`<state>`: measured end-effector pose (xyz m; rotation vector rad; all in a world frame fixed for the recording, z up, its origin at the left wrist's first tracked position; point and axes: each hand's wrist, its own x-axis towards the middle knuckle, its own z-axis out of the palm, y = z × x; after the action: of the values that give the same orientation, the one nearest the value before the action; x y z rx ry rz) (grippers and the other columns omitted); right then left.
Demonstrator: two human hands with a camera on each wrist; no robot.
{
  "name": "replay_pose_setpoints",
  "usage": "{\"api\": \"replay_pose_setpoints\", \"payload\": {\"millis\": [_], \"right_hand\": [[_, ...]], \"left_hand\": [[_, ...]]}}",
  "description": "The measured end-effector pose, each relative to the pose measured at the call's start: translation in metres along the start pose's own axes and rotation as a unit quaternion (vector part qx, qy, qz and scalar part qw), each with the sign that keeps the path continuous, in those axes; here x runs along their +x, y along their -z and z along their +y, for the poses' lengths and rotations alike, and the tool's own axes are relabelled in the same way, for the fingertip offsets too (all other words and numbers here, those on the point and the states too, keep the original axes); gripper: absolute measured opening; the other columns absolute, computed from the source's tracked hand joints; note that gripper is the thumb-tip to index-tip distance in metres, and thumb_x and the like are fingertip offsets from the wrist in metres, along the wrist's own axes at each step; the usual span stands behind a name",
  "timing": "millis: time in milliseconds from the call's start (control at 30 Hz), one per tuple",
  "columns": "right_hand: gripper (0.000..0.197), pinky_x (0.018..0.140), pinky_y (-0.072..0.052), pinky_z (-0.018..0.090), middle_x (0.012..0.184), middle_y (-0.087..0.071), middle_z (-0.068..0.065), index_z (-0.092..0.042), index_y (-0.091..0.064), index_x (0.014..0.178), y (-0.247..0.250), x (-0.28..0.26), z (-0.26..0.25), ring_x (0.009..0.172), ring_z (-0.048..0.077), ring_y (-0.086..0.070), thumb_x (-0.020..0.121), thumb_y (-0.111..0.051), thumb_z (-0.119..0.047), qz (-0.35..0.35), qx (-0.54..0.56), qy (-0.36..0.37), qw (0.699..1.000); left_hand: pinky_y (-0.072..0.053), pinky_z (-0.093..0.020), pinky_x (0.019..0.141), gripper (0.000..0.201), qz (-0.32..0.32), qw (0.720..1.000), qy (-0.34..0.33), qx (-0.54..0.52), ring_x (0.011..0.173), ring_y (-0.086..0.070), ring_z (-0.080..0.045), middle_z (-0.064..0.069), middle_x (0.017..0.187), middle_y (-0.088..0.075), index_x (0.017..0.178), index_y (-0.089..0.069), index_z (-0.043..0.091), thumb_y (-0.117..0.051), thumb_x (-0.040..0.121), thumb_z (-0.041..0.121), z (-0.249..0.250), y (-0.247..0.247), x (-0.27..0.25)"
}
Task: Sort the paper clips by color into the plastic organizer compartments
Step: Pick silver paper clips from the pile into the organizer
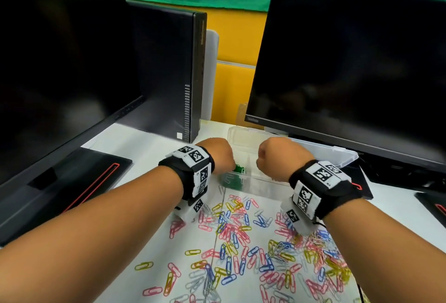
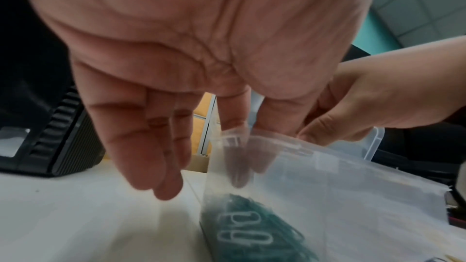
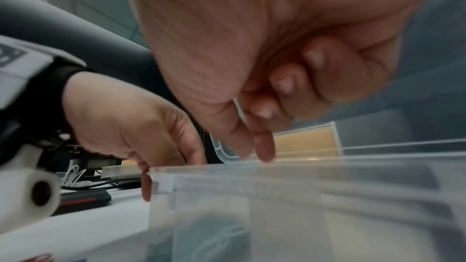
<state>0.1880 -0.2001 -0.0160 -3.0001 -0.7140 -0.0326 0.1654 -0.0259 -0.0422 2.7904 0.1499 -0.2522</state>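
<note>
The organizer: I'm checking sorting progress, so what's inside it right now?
Green paper clips lie in the plastic organizer's left end compartment. Both hands hang over it and the walls are cloudy, so the other compartments cannot be read.

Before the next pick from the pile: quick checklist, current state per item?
1. Left hand free: ok. Fingers straight, over the left corner of the organizer, nothing visibly held.
2. Right hand free: cannot tell. Fingers curled at the rim; a clip could be hidden.
3. Organizer open: ok. Lid is back and the compartments are reachable.
4. Green clips in one compartment: ok, in the left end compartment; no other colour seen there.
5. Other colours sorted: not ok. Pink, blue, yellow and white clips lie loose on the desk.
6. Pile within reach: ok, just below both wrists.
</note>
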Motion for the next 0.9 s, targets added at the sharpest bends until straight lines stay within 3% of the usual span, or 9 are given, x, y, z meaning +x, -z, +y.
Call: {"api": "replay_pose_setpoints", "payload": {"millis": [67, 167, 300, 367, 467, 567, 667, 767, 900], "right_hand": [[0.015, 0.072, -0.042, 0.028, 0.106, -0.066, -0.002, -0.028, -0.069, 0.102, 0.0, 0.004, -0.004, 0.093, 0.02, -0.061, 0.095, -0.056, -0.031, 0.002, 0.03, 0.025, 0.999], [0.015, 0.078, -0.042, 0.028, 0.108, -0.066, -0.007, -0.03, -0.073, 0.104, -0.001, 0.014, -0.017, 0.1, 0.018, -0.06, 0.094, -0.063, -0.034, -0.052, 0.077, 0.049, 0.994], [0.013, 0.067, -0.044, 0.029, 0.081, -0.065, 0.001, -0.019, -0.066, 0.077, -0.009, 0.029, -0.036, 0.073, 0.02, -0.059, 0.085, -0.067, -0.029, -0.113, -0.016, 0.019, 0.993], [0.022, 0.061, -0.043, 0.028, 0.071, -0.059, 0.001, -0.02, -0.055, 0.068, -0.011, 0.033, -0.04, 0.064, 0.017, -0.055, 0.085, -0.067, -0.027, -0.101, -0.025, 0.005, 0.995], [0.02, 0.059, -0.044, 0.028, 0.072, -0.059, 0.001, -0.02, -0.056, 0.071, -0.014, 0.035, -0.044, 0.066, 0.018, -0.058, 0.087, -0.064, -0.027, -0.095, -0.03, -0.008, 0.995], [0.019, 0.058, -0.044, 0.028, 0.074, -0.061, 0.003, -0.019, -0.056, 0.072, -0.016, 0.037, -0.046, 0.066, 0.019, -0.058, 0.088, -0.063, -0.024, -0.101, -0.028, -0.013, 0.994], [0.021, 0.053, -0.041, 0.026, 0.072, -0.061, 0.004, -0.018, -0.056, 0.067, -0.017, 0.037, -0.043, 0.064, 0.019, -0.058, 0.086, -0.064, -0.021, -0.118, -0.02, -0.022, 0.993], [0.022, 0.057, -0.045, 0.027, 0.07, -0.059, 0.003, -0.017, -0.055, 0.067, -0.017, 0.038, -0.041, 0.063, 0.019, -0.057, 0.085, -0.065, -0.02, -0.123, -0.021, -0.034, 0.992], [0.025, 0.065, -0.049, 0.029, 0.074, -0.058, 0.003, -0.017, -0.051, 0.071, -0.017, 0.041, -0.044, 0.068, 0.019, -0.058, 0.088, -0.066, -0.025, -0.139, -0.029, -0.043, 0.989]], "left_hand": [[-0.052, -0.028, 0.065, 0.016, -0.001, 0.999, 0.013, 0.034, 0.079, -0.064, -0.02, -0.004, 0.092, -0.069, 0.093, -0.071, 0.014, -0.062, 0.086, 0.025, 0.008, 0.006, 0.005], [-0.05, -0.028, 0.07, 0.017, -0.021, 0.994, 0.031, 0.102, 0.081, -0.063, -0.021, -0.003, 0.089, -0.065, 0.094, -0.068, 0.014, -0.07, 0.085, 0.028, 0.013, 0.006, 0.013], [-0.053, -0.026, 0.067, 0.016, -0.069, 0.983, 0.024, 0.169, 0.078, -0.07, -0.023, 0.0, 0.073, -0.065, 0.073, -0.069, 0.019, -0.08, 0.073, 0.031, 0.017, 0.004, 0.023], [-0.056, -0.032, 0.075, 0.02, -0.058, 0.984, 0.045, 0.16, 0.088, -0.068, -0.022, 0.003, 0.076, -0.062, 0.086, -0.07, 0.014, -0.078, 0.078, 0.031, 0.012, -0.001, 0.033], [-0.056, -0.037, 0.087, 0.028, -0.043, 0.986, 0.023, 0.162, 0.094, -0.067, -0.026, 0.0, 0.085, -0.063, 0.105, -0.07, 0.009, -0.072, 0.085, 0.028, 0.016, 0.004, 0.022], [-0.047, -0.025, 0.08, 0.031, -0.039, 0.99, 0.034, 0.134, 0.105, -0.066, -0.028, -0.006, 0.11, -0.067, 0.117, -0.068, 0.011, -0.065, 0.092, 0.028, 0.015, -0.002, 0.025], [-0.054, -0.026, 0.074, 0.024, -0.07, 0.983, 0.022, 0.168, 0.073, -0.061, -0.017, 0.0, 0.086, -0.063, 0.101, -0.072, 0.019, -0.077, 0.082, 0.033, 0.012, 0.0, 0.025], [-0.049, -0.023, 0.06, 0.023, -0.068, 0.993, 0.006, 0.096, 0.074, -0.061, -0.017, 0.0, 0.081, -0.065, 0.104, -0.073, 0.009, -0.067, 0.091, 0.027, 0.015, 0.016, 0.012], [-0.061, -0.037, 0.085, 0.024, -0.066, 0.998, 0.012, -0.013, 0.095, -0.073, -0.028, -0.011, 0.096, -0.076, 0.104, -0.074, 0.006, -0.07, 0.088, 0.023, 0.01, 0.027, 0.0]]}}
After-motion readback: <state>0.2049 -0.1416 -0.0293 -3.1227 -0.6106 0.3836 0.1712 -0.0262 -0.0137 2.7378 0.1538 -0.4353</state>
